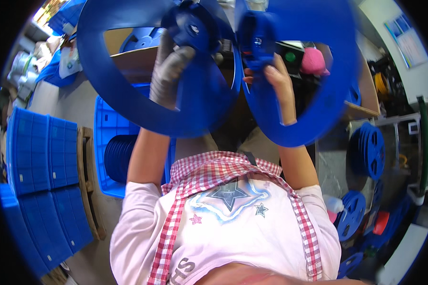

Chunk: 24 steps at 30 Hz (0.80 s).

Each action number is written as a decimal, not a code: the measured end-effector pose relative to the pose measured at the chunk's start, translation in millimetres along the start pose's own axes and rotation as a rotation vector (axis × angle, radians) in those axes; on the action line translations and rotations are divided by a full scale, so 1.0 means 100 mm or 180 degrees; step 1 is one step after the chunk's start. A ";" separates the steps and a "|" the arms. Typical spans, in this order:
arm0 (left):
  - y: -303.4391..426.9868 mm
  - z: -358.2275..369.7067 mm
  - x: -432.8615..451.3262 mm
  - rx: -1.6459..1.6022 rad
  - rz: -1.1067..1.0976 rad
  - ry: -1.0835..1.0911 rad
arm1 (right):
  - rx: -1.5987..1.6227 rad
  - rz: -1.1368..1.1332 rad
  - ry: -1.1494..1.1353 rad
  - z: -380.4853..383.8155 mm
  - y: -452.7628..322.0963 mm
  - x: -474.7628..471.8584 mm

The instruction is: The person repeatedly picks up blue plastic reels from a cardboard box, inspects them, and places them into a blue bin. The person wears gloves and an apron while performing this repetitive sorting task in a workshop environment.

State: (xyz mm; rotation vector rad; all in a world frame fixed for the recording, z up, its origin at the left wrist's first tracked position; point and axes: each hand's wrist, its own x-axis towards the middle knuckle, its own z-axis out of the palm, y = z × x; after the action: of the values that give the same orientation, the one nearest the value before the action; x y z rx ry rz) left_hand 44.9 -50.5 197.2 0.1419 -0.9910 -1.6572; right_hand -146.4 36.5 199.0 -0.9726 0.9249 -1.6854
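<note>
Two large blue plastic reel flanges with cut-out windows and raised hubs are held up before my chest, slightly blurred. My left hand (169,73), in a pale glove, reaches through a window of the left flange (199,123) and grips it close to its hub. Bare, my right hand (280,82) grasps the right flange (299,131) just below its hub, the thumb in front. The inner rims of the flanges come close together; whether they touch, I cannot tell. Both hubs show their open centres.
At left, a blue crate (101,178) holds a stack of dark discs (119,158) beside stacked blue bins (42,153) and a wooden pallet (87,185). Cardboard boxes (139,66) stand ahead. A pink object (313,61) lies ahead right; blue reels (372,151) stand at right.
</note>
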 end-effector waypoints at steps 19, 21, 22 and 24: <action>-0.81 0.44 -0.51 0.1718 -0.0385 -0.0080 | -0.1297 -0.0712 0.0091 -0.35 0.34 -0.23; -0.95 0.15 -0.44 0.2239 -0.0799 -0.0266 | -0.1302 -0.0755 0.0069 -0.33 0.34 -0.23; -0.99 0.12 -0.47 0.2068 -0.0709 -0.0221 | -0.1257 -0.0726 0.0060 -0.33 0.33 -0.23; -1.01 0.08 -0.47 0.1508 -0.0844 -0.0119 | -0.1478 -0.0802 0.0103 -0.30 0.23 -0.24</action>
State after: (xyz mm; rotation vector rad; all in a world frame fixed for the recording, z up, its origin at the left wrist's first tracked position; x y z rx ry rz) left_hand -19.1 -5.6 116.8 0.5808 -1.4302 -1.6349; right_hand -159.8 57.4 161.7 -1.4211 1.2935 -1.7307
